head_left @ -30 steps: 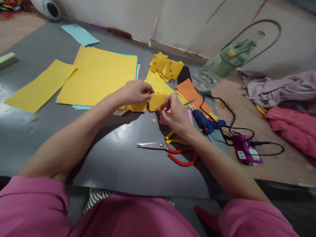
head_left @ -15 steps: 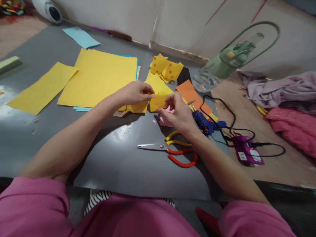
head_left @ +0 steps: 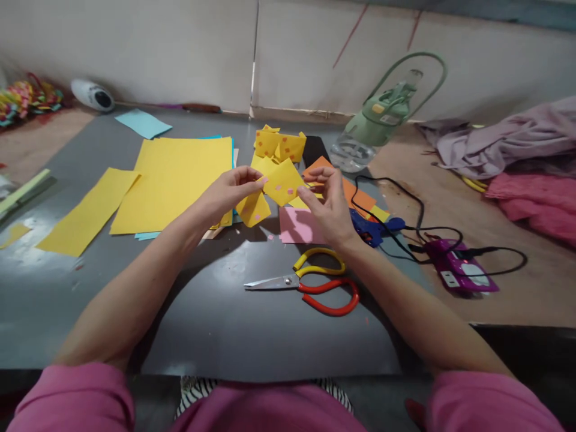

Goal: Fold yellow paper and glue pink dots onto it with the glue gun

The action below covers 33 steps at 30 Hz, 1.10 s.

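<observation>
My left hand [head_left: 231,191] pinches a folded yellow paper piece [head_left: 284,180] with small pink squares stuck on it, holding it above the table. At the piece's right corner are the thumb and fingers of my right hand [head_left: 327,203], closed on that edge. A second flap with a pink square hangs below my left fingertips. Just behind stands another folded yellow paper piece [head_left: 281,145] with orange squares. Pink paper [head_left: 294,231] lies beneath my right hand. Scissors [head_left: 288,282] with one yellow and one red handle rest nearer to me, blades pointing left.
A stack of yellow sheets [head_left: 175,180] lies left, beside a yellow strip [head_left: 87,213] and light blue paper [head_left: 143,123]. On the right are orange paper [head_left: 360,195], a blue glue gun [head_left: 371,228], its cable, a purple power strip [head_left: 463,267] and a green bottle [head_left: 378,123].
The yellow piece has been raised and tilted, so its pink-dotted face shows more. My right fingers have shifted to its right corner, uncovering more pink paper. The camera view has moved too.
</observation>
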### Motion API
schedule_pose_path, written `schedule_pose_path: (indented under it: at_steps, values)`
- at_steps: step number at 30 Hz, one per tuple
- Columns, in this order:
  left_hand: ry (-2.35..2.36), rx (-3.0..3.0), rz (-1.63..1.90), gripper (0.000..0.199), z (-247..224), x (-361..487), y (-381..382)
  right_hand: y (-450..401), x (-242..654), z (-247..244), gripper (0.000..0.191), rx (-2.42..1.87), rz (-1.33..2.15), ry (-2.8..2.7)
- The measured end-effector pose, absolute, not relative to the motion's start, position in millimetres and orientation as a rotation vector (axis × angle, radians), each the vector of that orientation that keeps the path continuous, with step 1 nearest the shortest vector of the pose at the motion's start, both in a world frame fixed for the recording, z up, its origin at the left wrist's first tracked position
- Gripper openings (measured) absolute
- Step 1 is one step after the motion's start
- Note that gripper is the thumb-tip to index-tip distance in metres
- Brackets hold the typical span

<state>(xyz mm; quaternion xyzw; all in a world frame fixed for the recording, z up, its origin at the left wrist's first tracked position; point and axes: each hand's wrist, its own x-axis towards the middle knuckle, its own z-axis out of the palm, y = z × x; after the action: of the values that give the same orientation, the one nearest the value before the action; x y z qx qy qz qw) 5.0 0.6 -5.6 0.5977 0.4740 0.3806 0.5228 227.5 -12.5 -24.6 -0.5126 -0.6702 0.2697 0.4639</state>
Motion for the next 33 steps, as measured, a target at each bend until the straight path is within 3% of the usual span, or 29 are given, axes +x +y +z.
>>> schedule_pose_path:
  at_steps: [4, 6, 10, 14, 23, 27, 30, 33]
  values:
    - [1.164, 1.400, 0.910, 0.026, -5.7, 9.0, -0.8, -19.5, 230.7, -12.9, 0.018, -1.170, 0.201, -1.849]
    - [1.149, 1.383, 0.896, 0.026, -6.4, 9.9, -0.5, -20.8, 231.0, -10.5, 0.018, -1.135, 0.155, -1.890]
    - [1.056, 1.335, 0.846, 0.027, -7.3, 11.4, -1.5, -16.7, 229.9, -14.2, 0.031, -1.128, 0.494, -1.780]
    - [1.000, 1.313, 0.808, 0.037, -6.9, 11.5, -3.5, -12.4, 229.0, -14.8, 0.030, -1.125, 0.836, -1.599]
    - [0.905, 1.227, 0.749, 0.039, -2.8, 15.0, -6.7, -21.9, 222.6, -10.9, 0.031, -1.093, 1.045, -1.603]
    - [1.008, 1.187, 0.734, 0.043, 1.1, 20.2, -11.3, -27.7, 225.5, -7.5, 0.018, -1.134, 0.661, -1.809]
    - [1.040, 1.181, 0.786, 0.034, 1.1, 18.7, -10.0, -27.1, 232.5, -4.2, 0.020, -1.134, 0.223, -2.034]
    - [1.024, 1.151, 0.825, 0.024, -1.9, 15.3, -7.5, -24.4, 237.7, -4.8, 0.022, -1.083, 0.008, -2.204]
